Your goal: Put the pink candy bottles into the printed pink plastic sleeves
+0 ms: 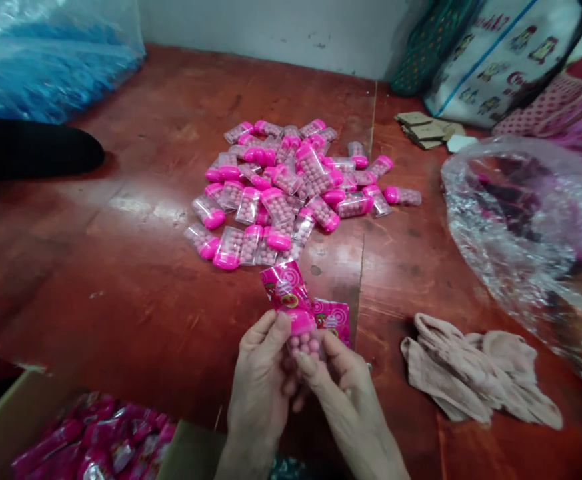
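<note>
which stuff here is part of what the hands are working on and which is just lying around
In hand:
- left hand and right hand, both holding a clear candy container with pink cap
- pink printed sleeve over its cap end
- heap of clear pink-capped candy containers
- cardboard box of pink wrapped packs

Lying about:
- crumpled beige cloth
- clear plastic bag
- blue plastic sheet
- cardboard scraps

Both forearms come up from the bottom edge and meet near the middle, backs of the hands toward the camera. The left hand point(263, 373) has its fingers curled upward and its thumb pressed in against the fingertips. The right hand point(343, 377) angles in from the right, thumb and forefinger pinched together close beside the left thumb
</note>
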`<action>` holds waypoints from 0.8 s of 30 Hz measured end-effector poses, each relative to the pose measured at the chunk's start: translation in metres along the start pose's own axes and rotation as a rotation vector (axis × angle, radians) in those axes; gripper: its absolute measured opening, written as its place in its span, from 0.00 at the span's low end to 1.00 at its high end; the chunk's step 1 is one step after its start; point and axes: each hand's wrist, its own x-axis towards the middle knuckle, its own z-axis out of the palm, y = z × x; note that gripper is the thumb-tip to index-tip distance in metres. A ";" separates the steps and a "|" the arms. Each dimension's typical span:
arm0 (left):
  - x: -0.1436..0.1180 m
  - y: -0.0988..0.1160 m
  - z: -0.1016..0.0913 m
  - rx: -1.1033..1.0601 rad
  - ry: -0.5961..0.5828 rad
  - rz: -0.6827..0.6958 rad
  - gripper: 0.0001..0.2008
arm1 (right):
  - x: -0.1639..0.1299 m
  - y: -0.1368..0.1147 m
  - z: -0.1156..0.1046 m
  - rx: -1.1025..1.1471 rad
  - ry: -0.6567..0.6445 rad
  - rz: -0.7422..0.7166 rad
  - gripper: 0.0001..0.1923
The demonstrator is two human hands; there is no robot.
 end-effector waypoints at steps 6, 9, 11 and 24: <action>-0.001 0.001 0.001 -0.094 -0.079 0.007 0.10 | -0.004 0.014 -0.001 -0.284 0.207 -0.151 0.12; -0.005 -0.007 0.005 -0.146 -0.043 0.004 0.09 | -0.006 0.020 0.002 -0.369 0.232 -0.207 0.11; -0.008 -0.012 0.006 -0.165 -0.020 -0.017 0.09 | -0.007 0.023 0.005 -0.409 0.261 -0.249 0.10; -0.001 0.008 -0.006 0.025 -0.055 0.174 0.09 | -0.002 0.005 0.002 -0.141 0.051 -0.054 0.17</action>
